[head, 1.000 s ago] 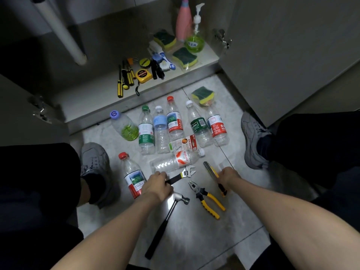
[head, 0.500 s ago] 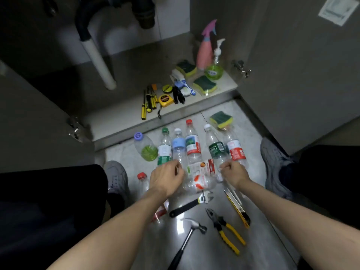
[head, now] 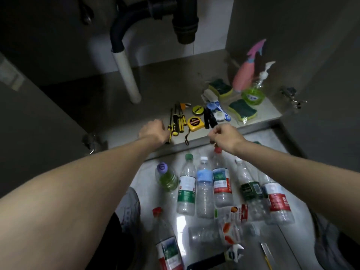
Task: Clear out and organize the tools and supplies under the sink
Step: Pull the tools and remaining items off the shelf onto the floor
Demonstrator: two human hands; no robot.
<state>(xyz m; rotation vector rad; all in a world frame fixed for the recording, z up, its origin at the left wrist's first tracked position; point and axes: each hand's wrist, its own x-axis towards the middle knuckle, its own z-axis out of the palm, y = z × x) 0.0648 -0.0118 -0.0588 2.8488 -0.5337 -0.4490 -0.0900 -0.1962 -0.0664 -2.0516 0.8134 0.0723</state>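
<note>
Both arms reach forward to the front edge of the cabinet floor [head: 159, 90] under the sink. The left hand [head: 153, 130] sits at about 10 o'clock from the middle of the view, just beside the black and yellow screwdrivers [head: 176, 121], its knuckles toward the camera; its fingers are hidden behind the back of the hand, so I cannot tell whether it grips anything. The right hand [head: 224, 135] hangs at about 1 o'clock over the cabinet's front lip, fingers curled in, with nothing visibly held.

Between the two hands lies the yellow tape measure [head: 195, 124], with a round yellow tin [head: 197, 109] just behind it at 12 o'clock. To the right of these are black clips [head: 209, 118] and a blue and white brush [head: 216, 111]. Farther toward 2 o'clock sit two green and yellow sponges [head: 241, 109], a green soap pump bottle [head: 253, 94] and a pink spray bottle [head: 245, 73]. A white drain pipe [head: 127, 78] stands on the cabinet floor at 11 o'clock.

On the floor tiles [head: 288, 168], from 5 to 7 o'clock, lie the plastic bottles [head: 203, 190] in a row, caps toward the cabinet. An adjustable wrench [head: 233, 254] lies at 6 o'clock near the bottom edge
</note>
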